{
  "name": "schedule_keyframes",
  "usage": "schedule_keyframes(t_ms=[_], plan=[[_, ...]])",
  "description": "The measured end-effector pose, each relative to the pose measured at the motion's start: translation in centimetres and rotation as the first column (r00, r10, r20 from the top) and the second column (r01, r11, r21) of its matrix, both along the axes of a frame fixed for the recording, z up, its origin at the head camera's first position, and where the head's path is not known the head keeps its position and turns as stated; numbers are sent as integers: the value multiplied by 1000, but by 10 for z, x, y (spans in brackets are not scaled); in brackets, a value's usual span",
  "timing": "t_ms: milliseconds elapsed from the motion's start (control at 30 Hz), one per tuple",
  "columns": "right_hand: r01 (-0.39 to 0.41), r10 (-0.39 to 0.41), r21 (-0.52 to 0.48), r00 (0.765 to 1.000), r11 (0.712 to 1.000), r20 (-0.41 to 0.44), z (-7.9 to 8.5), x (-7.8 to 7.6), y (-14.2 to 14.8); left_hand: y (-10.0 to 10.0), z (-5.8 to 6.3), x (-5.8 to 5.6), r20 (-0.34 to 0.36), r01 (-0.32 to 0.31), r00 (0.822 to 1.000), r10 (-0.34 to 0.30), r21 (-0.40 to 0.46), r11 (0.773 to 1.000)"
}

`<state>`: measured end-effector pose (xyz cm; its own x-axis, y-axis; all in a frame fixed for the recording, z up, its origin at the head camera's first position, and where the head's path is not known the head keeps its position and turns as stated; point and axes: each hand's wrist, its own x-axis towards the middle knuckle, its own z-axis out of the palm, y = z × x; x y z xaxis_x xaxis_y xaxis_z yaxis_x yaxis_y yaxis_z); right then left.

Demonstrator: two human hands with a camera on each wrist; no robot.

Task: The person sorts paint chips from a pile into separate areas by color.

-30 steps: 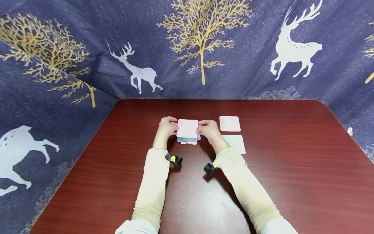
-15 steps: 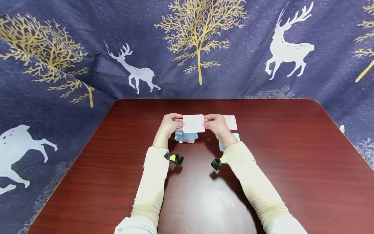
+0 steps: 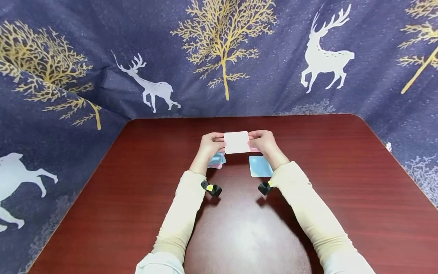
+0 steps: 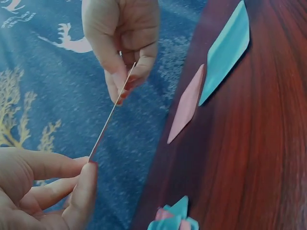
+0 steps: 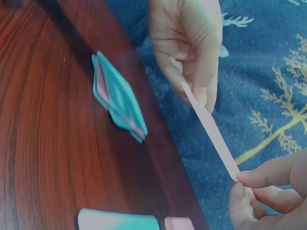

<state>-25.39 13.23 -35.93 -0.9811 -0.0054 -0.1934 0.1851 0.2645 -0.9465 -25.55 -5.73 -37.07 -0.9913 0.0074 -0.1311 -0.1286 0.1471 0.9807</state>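
A thin, pale square card (image 3: 237,142) is held up off the table between both hands. My left hand (image 3: 209,145) pinches its left edge between thumb and fingers. The opposite edge is pinched by my right hand (image 3: 267,144). Seen nearly edge-on in the left wrist view, the raised card (image 4: 108,124) looks like a thin strip. Below my left hand lies a small pile of blue and pink cards (image 3: 216,160), partly covered by that hand. A blue card (image 3: 260,166) lies below my right hand, and a pink card (image 3: 254,150) is mostly hidden behind it.
The dark red wooden table (image 3: 137,182) has its far edge just beyond the hands. Behind it hangs a dark blue cloth (image 3: 202,76) printed with white deer and golden trees. A black wrist strap piece (image 3: 214,190) juts inward from the left sleeve.
Both hands have lifted the card from above the pile and carried it to the right. It has tilted, showing a whiter face. The view has also shifted slightly.
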Motion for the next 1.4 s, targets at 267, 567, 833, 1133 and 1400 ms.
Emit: schedule_keyframes(t_ms=[267, 567, 833, 1133, 1400], plan=[[89, -85, 43, 993, 995, -87, -10, -10, 13, 23, -10, -17, -18, -65, 998, 66, 3, 998], [82, -75, 146, 996, 986, -56, -9, -24, 34, 50, -10, -33, -58, -54, 997, 50, -63, 997], [79, -76, 179, 997, 981, -22, -14, -36, 52, 72, -17, -46, -60, -43, 998, 36, -123, 991], [69, -74, 191, 997, 979, 16, -32, -42, 62, 82, -33, -56, -22, 11, 1000, -15, -178, 984], [47, -59, 213, 997, 976, 50, -38, -42, 62, 83, -38, -60, 27, 50, 999, -45, -235, 971]])
